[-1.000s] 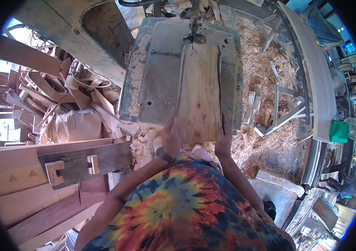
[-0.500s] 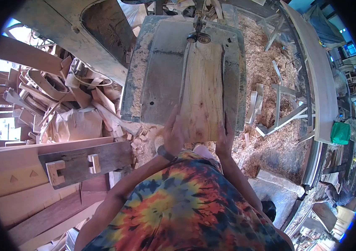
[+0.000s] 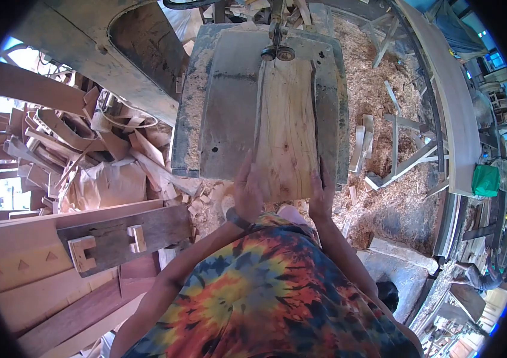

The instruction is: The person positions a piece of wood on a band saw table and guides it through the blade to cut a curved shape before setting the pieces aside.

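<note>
A pale wooden board (image 3: 286,128) with dark bark-like side edges lies flat on the machine's metal table (image 3: 229,113). Its far end is under two small round guide wheels (image 3: 277,54) at the blade. My left hand (image 3: 249,188) rests against the board's near left edge, fingers extended forward, a dark band on the wrist. On the near right edge lies my right hand (image 3: 323,190), its fingers also stretched forward. The board sits between both palms, and neither hand wraps round it.
Scrap wood (image 3: 68,128) is heaped at the left, above a dark plank (image 3: 164,230) with wooden blocks. Sawdust (image 3: 355,59) and offcuts cover the floor at the right, beside a long pale panel (image 3: 459,119). Another person (image 3: 483,275) is at the far lower right.
The view has shifted slightly. Both hands keep about the same place at the board's near end; the other person at the lower right has changed posture a little.
</note>
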`<state>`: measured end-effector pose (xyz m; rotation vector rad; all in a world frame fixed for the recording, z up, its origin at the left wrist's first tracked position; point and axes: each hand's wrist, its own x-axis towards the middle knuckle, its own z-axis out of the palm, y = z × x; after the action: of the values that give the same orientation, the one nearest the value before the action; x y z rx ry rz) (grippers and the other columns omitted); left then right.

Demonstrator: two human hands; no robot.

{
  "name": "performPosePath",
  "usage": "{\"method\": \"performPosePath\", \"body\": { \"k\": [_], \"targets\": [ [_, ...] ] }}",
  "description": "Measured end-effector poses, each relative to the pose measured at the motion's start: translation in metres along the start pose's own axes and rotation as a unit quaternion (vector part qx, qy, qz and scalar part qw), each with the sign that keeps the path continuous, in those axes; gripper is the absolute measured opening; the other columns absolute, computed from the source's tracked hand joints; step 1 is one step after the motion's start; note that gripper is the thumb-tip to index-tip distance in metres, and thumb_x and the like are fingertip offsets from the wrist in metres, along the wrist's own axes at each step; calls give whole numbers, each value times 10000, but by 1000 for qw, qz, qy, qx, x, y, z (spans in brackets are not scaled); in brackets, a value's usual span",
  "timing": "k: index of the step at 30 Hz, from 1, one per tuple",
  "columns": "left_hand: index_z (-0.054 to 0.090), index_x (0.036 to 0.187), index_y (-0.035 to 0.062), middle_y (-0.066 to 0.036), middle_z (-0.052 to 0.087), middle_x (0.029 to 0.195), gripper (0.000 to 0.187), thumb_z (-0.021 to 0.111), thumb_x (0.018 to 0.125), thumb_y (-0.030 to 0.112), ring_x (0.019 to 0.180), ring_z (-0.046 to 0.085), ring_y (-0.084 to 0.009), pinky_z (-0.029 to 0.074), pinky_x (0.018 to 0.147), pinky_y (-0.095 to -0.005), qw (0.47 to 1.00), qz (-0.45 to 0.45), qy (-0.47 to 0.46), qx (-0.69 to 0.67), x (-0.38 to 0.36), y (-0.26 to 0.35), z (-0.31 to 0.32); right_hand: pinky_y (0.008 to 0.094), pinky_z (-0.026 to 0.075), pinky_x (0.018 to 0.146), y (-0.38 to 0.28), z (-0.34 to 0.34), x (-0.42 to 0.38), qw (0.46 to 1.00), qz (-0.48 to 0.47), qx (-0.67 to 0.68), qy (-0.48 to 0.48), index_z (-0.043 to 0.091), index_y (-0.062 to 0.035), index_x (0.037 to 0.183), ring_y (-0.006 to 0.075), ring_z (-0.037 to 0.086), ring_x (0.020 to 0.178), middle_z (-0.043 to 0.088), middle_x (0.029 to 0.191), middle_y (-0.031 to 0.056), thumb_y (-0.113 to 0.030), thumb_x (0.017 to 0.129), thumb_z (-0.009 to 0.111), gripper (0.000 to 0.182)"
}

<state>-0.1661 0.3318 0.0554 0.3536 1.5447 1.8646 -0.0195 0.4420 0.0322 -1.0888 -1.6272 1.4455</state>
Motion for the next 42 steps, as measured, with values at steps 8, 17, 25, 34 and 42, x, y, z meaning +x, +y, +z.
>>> {"method": "performPosePath", "body": {
  "k": [8,17,25,34,42],
  "targets": [
    [383,1505,-56,-64,592,1277,487,437,1068,155,911,526,-58,452,771,-178,999,34,2,17,5,-15,-5,367,310,1158,2,-3,2,1000,21,1,-11,422,118,1449,276,449,1378,492,1470,232,-236,1020,514,564],
    [379,1504,-61,-93,537,1410,482,457,1068,129,1159,536,-99,428,989,-218,999,-14,31,-2,5,-14,-1,362,321,1150,1,-2,5,1000,7,6,-12,412,119,1454,280,453,1373,493,1465,238,-254,1018,508,582],
    [365,1510,-61,-103,513,1440,490,457,1065,121,1197,523,-110,413,1016,-228,999,-49,20,13,6,-16,-3,357,332,1142,15,-5,9,1000,3,10,-13,408,125,1454,271,463,1360,497,1463,227,-258,1018,516,591],
    [335,1518,-71,-150,453,1511,499,426,1052,82,1337,467,-169,360,1123,-282,998,17,-4,-57,8,-17,5,372,348,1132,3,-6,11,1000,-14,-18,-8,440,114,1435,325,498,1345,536,1423,267,-237,1017,514,551],
    [329,1517,-78,-166,443,1515,504,424,1065,124,1348,461,-189,356,1133,-303,997,54,-7,-53,15,-29,3,372,350,1130,4,-8,14,1000,-5,-19,-8,452,100,1436,312,505,1336,542,1420,256,-215,1014,512,530]
  ]
}}
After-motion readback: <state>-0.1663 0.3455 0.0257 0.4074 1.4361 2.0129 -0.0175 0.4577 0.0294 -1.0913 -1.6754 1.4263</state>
